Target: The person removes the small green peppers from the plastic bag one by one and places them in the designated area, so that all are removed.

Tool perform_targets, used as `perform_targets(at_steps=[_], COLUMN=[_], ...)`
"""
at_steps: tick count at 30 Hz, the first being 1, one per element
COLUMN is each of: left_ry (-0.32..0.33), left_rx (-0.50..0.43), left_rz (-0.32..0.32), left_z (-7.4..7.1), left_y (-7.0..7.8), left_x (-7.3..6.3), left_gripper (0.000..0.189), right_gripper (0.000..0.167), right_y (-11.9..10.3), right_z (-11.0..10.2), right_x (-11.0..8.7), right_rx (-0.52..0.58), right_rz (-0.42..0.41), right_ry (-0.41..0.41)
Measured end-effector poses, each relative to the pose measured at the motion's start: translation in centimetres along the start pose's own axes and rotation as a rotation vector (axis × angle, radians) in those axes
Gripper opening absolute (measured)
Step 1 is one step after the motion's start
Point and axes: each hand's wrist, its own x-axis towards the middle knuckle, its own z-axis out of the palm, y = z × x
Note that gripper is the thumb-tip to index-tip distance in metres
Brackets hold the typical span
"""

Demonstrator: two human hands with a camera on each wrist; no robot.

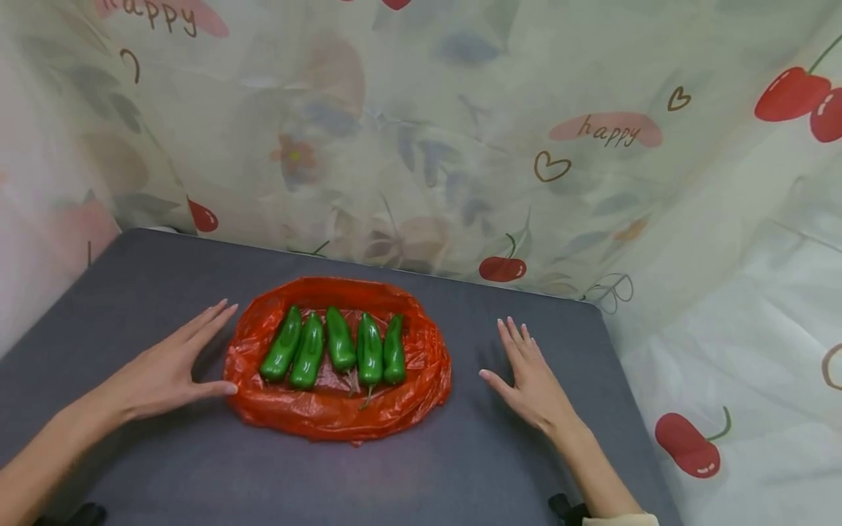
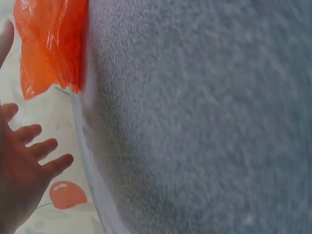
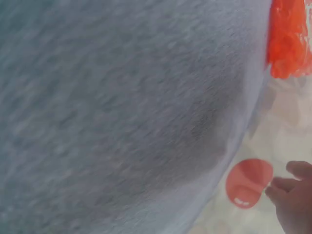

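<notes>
On the grey table lies a red plastic bag (image 1: 276,409), its rim rolled down into an oval ring. Several green peppers (image 1: 308,354) lie side by side inside it, most with their tips toward the back. My left hand (image 1: 174,365) is beside the bag's left edge with fingers extended and thumb close to the rim; whether it touches cannot be told. To the right of the bag, apart from it, my right hand (image 1: 529,383) has its fingers spread and holds nothing. Both wrist views show part of the red bag (image 2: 53,44) beyond the tabletop.
The grey tabletop (image 1: 395,482) reaches back to a hanging curtain (image 1: 421,146) printed with cherries, hearts and words. More of the printed cloth (image 1: 756,351) hangs along the right side. Black straps (image 1: 569,508) show near the wrists.
</notes>
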Motion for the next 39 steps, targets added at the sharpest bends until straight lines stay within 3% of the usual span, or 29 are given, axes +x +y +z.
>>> perform_targets(at_steps=[10, 23, 35, 39], left_ry=[0.012, 0.024, 0.014, 0.012], left_rx=[-0.138, -0.207, -0.262, -0.287], left_rz=[0.041, 0.055, 0.044, 0.031], left_z=[0.5, 1.2, 1.9, 2.1], left_y=[0.3, 0.8, 1.0, 1.0], left_x=[0.6, 2.1, 2.9, 2.9], left_gripper=[0.114, 0.104, 0.097, 0.096], right_gripper=[0.086, 0.086, 0.069, 0.068], right_y=[-2.3, -4.9, -10.1, -10.0], right_z=[0.4, 1.3, 0.0, 1.5], right_x=[1.0, 2.8, 3.4, 3.6], right_rx=[0.142, 0.421, 0.669, 0.688], right_rz=[-0.086, -0.221, -0.211, -0.154], right_ry=[0.011, 0.096, 0.047, 0.032])
